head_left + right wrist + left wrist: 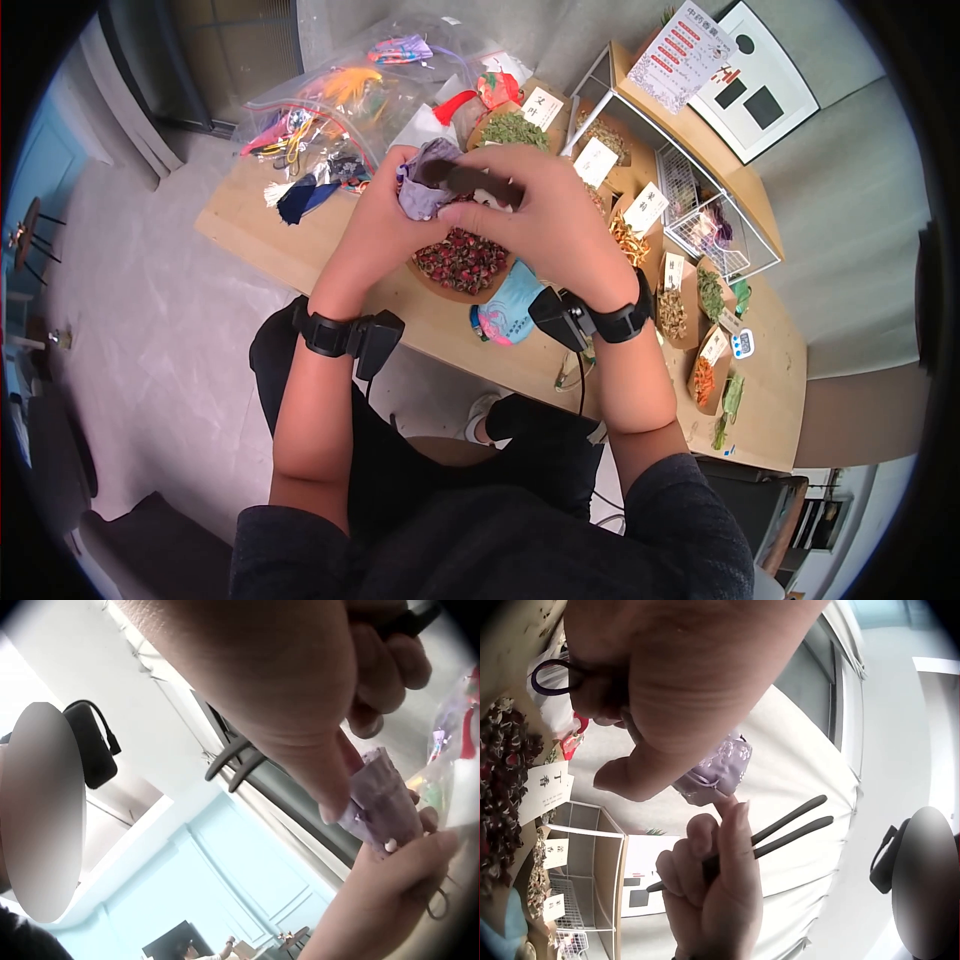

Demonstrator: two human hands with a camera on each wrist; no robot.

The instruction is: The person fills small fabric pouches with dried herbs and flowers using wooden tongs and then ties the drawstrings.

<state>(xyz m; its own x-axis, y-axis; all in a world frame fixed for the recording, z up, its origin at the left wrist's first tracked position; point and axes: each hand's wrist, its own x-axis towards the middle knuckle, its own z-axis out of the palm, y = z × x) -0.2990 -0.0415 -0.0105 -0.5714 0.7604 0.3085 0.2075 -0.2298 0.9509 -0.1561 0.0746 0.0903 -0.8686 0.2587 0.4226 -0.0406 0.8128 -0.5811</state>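
A small lilac fabric pouch with a pale floral print [425,185] is held up by my left hand [375,235] above the table. In the left wrist view, a dark cord loop [551,677] hangs by that hand. My right hand [560,220] grips a dark two-pronged tool [791,815], its prongs sticking out past the fingers. A finger of this hand reaches the pouch's mouth [371,780] in the right wrist view. The pouch's inside is hidden. Beneath both hands sits a paper tray of dried rosebuds [462,262].
Paper trays of dried herbs with label cards [645,207] line the table's right side. A clear bag of tassels and cords [320,130] lies back left. A light blue pouch [508,308] is near the front edge. Behind stand a white wire rack [690,190] and a small timer [742,344].
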